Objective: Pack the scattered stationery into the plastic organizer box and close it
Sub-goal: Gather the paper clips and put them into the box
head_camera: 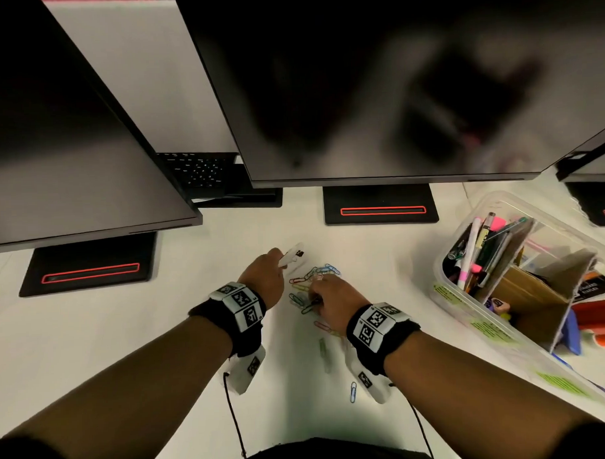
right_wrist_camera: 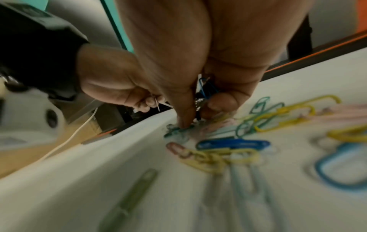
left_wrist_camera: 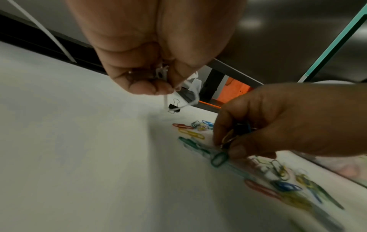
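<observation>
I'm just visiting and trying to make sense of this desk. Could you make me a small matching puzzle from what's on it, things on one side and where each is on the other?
Things:
1. clear plastic organizer box
2. small black binder clip
3. lone light-blue paper clip
4. small clear plastic bag

Places:
A. on the desk nearest the person
B. held in the left hand
C. at the right, open, holding pens
D. lying on the desk beyond the left hand

Pairs: 1-C, 2-D, 3-A, 4-B
</observation>
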A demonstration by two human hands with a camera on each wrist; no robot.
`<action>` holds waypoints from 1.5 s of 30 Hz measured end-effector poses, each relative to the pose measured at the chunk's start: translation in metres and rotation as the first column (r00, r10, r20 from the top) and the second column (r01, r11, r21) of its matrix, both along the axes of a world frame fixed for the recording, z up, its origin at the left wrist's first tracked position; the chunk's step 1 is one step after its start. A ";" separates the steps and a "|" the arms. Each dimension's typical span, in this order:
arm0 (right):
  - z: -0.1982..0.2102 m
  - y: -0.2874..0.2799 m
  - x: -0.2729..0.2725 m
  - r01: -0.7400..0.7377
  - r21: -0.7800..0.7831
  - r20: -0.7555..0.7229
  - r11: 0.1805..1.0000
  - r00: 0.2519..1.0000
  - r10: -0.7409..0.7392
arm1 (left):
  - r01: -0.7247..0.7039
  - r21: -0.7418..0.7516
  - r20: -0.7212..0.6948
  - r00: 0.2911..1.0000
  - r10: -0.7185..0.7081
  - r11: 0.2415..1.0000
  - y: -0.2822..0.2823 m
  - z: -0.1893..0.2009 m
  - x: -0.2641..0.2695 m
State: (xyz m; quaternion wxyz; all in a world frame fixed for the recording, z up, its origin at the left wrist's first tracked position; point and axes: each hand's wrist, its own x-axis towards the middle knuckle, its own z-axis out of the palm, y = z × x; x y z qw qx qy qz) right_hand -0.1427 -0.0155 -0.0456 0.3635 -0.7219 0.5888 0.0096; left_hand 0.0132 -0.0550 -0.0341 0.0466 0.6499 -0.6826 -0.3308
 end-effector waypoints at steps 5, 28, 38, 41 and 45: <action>0.014 0.002 -0.018 0.192 -0.073 0.095 0.979 0.978 -0.185 | 0.105 0.061 0.061 0.992 -0.109 0.993 -0.027 -0.008 -0.017; 0.138 0.008 -0.213 0.633 -0.243 -0.040 0.735 0.751 -0.659 | 0.234 0.097 0.217 0.943 -0.250 0.967 -0.028 0.020 -0.075; 0.123 0.010 -0.283 0.609 -0.145 -0.161 0.780 0.763 -0.626 | 0.539 -0.103 0.055 0.842 -0.536 0.836 0.012 0.139 -0.252; 0.125 0.016 -0.299 0.670 -0.140 -0.044 0.729 0.731 -0.681 | 0.598 -0.080 0.132 0.799 -0.587 0.797 0.015 0.138 -0.297; 0.127 0.026 -0.312 0.674 -0.124 0.020 0.728 0.735 -0.678 | 0.656 -0.023 0.278 0.729 -0.626 0.754 0.014 0.128 -0.336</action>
